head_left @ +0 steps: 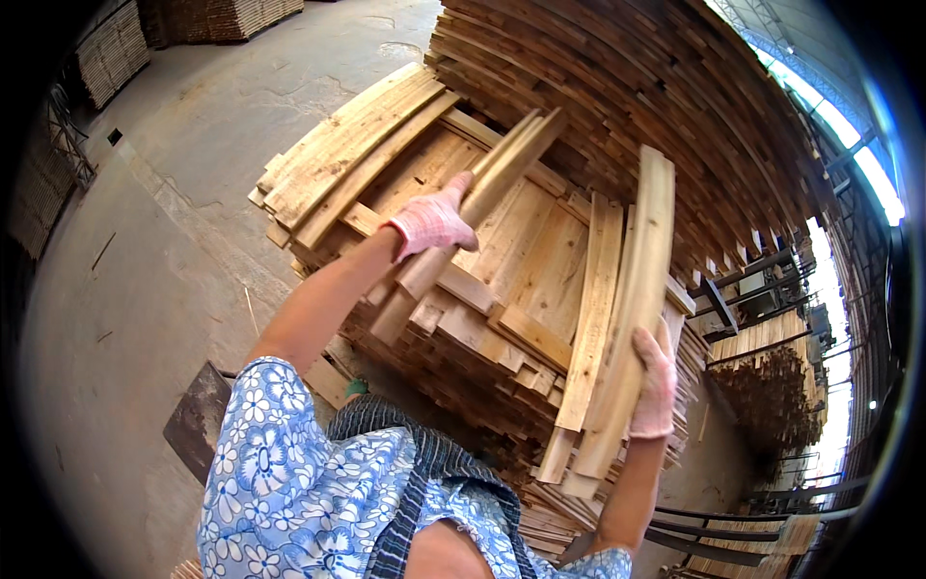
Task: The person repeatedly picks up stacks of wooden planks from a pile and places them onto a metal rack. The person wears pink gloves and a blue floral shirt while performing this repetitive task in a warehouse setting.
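Note:
Both hands wear pink knit gloves. My left hand (432, 224) is closed round a pair of narrow wooden boards (502, 174), slanted and tilted above the left middle of a stack. At the stack's right side, my right hand (655, 384) grips the outer edge of a long wooden board (639, 275), its thumb near the top edge. Beside that board lies another pale board (596, 309). Under both hands is the top layer of the lumber stack (540, 275), with wide boards and short crosswise pieces. Several boards (352, 145) lie side by side along its far left.
A tall pile of stacked lumber (637, 87) rises right behind the stack. More wood piles (767, 372) stand at the right, and others (227, 17) at the back left. Concrete floor (174, 251) spreads on the left. A dark metal plate (198, 420) is near my left elbow.

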A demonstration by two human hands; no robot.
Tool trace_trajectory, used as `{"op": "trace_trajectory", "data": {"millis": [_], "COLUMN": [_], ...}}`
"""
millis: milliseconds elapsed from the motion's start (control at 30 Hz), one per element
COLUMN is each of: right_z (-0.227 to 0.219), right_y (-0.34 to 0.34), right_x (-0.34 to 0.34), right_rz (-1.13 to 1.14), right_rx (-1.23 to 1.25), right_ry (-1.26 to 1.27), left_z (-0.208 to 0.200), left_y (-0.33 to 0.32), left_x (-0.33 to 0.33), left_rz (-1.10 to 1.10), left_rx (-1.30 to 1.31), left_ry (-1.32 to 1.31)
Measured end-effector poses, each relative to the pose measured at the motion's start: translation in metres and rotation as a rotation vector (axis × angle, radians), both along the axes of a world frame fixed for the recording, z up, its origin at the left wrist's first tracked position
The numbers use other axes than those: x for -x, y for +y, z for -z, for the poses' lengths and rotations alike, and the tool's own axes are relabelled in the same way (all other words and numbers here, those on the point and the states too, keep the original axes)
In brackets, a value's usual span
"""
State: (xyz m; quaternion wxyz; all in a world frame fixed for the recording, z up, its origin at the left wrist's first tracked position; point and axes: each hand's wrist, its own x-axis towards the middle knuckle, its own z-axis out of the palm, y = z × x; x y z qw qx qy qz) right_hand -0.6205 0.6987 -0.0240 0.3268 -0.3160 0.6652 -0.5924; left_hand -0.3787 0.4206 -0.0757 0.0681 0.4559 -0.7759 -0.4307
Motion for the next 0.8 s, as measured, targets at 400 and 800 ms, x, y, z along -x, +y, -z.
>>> {"op": "trace_trajectory", "data": {"millis": [400, 800], "right_z": [0.175, 0.148], "right_y": [-0.243, -0.266], "right_x": [-0.065, -0.081], "right_rz": [0.049, -0.070], "right_rx": [-0.348, -0.481], "right_ry": [0.288, 0.744], "left_z": [0.061, 0.057], "left_y": [-0.060, -0.091], "left_x": [-0.019, -0.125], "left_rz": [0.009, 0.036], "left_rx": [0.167, 0.573], "left_ry": [-0.128, -0.476]}}
